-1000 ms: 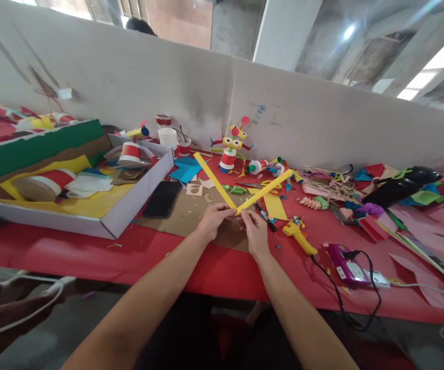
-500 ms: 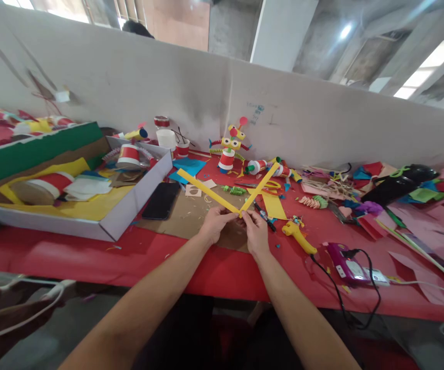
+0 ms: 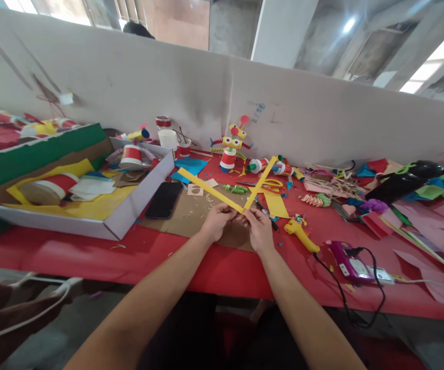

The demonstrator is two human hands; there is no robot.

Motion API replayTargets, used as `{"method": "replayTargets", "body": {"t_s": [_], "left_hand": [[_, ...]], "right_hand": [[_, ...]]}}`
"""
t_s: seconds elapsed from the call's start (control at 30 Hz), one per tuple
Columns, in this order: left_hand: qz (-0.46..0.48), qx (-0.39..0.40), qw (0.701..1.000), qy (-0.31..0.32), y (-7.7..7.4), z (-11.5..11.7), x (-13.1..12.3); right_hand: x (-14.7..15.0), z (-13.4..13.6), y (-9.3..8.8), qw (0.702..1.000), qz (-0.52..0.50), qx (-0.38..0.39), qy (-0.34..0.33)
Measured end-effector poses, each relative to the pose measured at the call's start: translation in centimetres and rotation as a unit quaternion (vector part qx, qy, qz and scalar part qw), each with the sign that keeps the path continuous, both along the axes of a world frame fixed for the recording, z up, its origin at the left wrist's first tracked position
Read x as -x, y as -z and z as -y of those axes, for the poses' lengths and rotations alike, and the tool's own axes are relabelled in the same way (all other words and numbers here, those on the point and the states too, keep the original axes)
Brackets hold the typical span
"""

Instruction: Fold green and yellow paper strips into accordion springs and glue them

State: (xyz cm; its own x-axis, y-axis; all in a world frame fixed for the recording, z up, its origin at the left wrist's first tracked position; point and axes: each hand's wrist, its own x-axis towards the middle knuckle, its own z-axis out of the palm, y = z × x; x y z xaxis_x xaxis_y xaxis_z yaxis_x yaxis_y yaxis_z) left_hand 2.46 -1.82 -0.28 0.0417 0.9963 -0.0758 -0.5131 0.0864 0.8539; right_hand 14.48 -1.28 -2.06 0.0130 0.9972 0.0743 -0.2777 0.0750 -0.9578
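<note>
Two yellow paper strips (image 3: 210, 190) meet at their lower ends in a V, held above a brown cardboard sheet (image 3: 171, 222). My left hand (image 3: 219, 222) pinches the left strip close to the corner. At the join, my right hand (image 3: 258, 226) grips the base of the other strip with thumb and fingers. Whether the ends are glued or only pressed together I cannot tell. Behind the strips lie a green coiled paper piece (image 3: 239, 189), yellow-handled scissors (image 3: 270, 182) and a yellow paper piece (image 3: 276, 204).
A yellow glue gun (image 3: 302, 236) lies right of my hands, its cord near a purple power box (image 3: 349, 262). On the left are a black phone (image 3: 164, 200) and a white-edged box (image 3: 110, 226) with cup crafts. A paper-cup figure (image 3: 228, 158) stands by the wall.
The right strip's upper end has swung slightly inward and its face has turned. My right fingers have shifted at the join. The whole view has shifted a little.
</note>
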Motion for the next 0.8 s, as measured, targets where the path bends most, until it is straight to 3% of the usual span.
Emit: {"method": "replayTargets", "body": {"t_s": [0.27,0.57,0.8], "left_hand": [[0.016,0.052,0.998,0.020,-0.01,-0.21,0.39],[-0.030,0.024,0.999,0.027,0.01,-0.13,0.68],[-0.015,0.005,0.999,0.035,0.23,-0.35,0.78]], "right_hand": [[0.08,0.09,-0.13,1.000,0.015,-0.001,-0.013],[-0.03,0.00,0.32,0.997,0.075,-0.020,0.019],[-0.16,0.15,0.59,0.988,0.137,-0.076,0.017]]}}
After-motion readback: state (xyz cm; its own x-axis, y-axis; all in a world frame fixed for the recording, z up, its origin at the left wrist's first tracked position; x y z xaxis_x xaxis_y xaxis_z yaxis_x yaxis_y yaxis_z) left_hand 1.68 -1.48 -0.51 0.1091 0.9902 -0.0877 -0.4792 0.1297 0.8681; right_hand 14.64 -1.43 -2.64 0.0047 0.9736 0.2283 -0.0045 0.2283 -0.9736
